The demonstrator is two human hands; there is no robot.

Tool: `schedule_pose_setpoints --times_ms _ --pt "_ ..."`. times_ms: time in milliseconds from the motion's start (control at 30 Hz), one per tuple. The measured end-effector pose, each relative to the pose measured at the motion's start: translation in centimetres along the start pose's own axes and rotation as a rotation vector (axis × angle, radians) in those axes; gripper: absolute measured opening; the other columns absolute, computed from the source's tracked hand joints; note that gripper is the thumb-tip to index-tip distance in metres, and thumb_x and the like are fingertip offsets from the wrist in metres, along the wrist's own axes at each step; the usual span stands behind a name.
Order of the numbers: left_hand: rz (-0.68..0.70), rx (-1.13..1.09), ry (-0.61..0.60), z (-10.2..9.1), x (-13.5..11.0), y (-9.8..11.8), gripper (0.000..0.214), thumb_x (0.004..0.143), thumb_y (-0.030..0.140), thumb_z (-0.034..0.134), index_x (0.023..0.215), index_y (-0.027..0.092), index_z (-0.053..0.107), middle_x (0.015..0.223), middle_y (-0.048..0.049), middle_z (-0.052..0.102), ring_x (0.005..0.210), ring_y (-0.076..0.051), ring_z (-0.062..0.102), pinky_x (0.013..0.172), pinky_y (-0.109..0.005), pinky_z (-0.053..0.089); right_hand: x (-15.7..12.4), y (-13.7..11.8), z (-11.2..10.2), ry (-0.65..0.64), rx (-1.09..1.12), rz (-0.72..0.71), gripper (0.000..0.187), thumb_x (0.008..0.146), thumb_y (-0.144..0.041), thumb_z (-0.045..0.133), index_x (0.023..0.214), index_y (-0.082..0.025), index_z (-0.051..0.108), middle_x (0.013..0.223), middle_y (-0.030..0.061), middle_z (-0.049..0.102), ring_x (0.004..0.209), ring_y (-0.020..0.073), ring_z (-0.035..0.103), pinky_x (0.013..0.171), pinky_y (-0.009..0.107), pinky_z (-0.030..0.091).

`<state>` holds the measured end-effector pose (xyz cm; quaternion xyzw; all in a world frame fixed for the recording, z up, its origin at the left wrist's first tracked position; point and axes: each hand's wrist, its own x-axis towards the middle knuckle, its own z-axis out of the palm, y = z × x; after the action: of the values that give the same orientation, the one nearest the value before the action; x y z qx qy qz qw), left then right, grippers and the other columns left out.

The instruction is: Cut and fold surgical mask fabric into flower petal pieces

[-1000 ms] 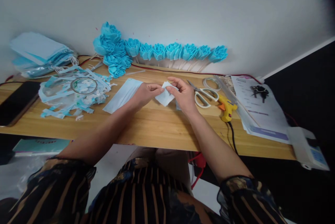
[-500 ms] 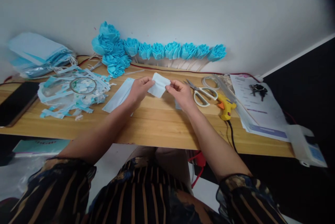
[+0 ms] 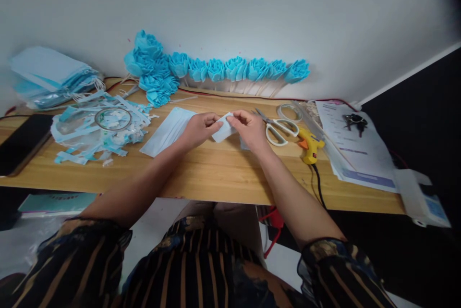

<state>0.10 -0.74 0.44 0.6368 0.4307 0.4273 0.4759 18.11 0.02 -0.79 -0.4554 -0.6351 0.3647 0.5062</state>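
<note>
Both of my hands pinch one small pale blue piece of mask fabric [image 3: 224, 130] just above the wooden table [image 3: 216, 178]. My left hand [image 3: 199, 129] grips its left end with closed fingers. At its right end, my right hand [image 3: 250, 129] is closed on it too. A flat pale blue mask sheet [image 3: 166, 130] lies on the table right beside my left hand. White-handled scissors [image 3: 279, 130] lie just right of my right hand.
A row of blue fabric flowers [image 3: 216, 70] leans against the wall. Cut mask scraps with a tape roll [image 3: 110, 119] lie at the left, beside a stack of masks [image 3: 46, 75] and a phone [image 3: 21, 142]. A yellow glue gun [image 3: 310, 144] and papers [image 3: 351, 149] sit at the right.
The fabric piece was spread open between my hands half a second ago; now my hands have come closer together and the piece is folded smaller and held lower.
</note>
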Motion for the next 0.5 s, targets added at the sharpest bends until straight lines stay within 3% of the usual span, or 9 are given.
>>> schedule_pose_setpoints --times_ms 267,500 --pt "-0.063 -0.097 0.018 -0.45 0.32 0.02 0.043 0.063 0.055 0.083 0.073 0.015 0.068 0.062 -0.0024 0.066 0.052 -0.012 0.057 0.052 -0.025 0.046 0.19 -0.14 -0.19 0.094 0.063 0.005 0.021 0.075 -0.041 0.073 0.078 -0.020 0.071 0.069 -0.0018 0.065 0.064 0.0125 0.054 0.062 0.027 0.044" --pt "-0.048 -0.046 0.060 -0.56 0.49 -0.34 0.031 0.070 0.043 0.075 0.076 0.014 0.065 0.063 -0.0009 0.065 0.053 -0.010 0.055 0.051 -0.021 0.044 0.18 0.03 -0.13 0.100 0.054 -0.019 0.023 0.078 -0.043 0.071 0.080 -0.020 0.070 0.071 -0.0010 0.066 0.065 0.0136 0.057 0.063 0.028 0.047"
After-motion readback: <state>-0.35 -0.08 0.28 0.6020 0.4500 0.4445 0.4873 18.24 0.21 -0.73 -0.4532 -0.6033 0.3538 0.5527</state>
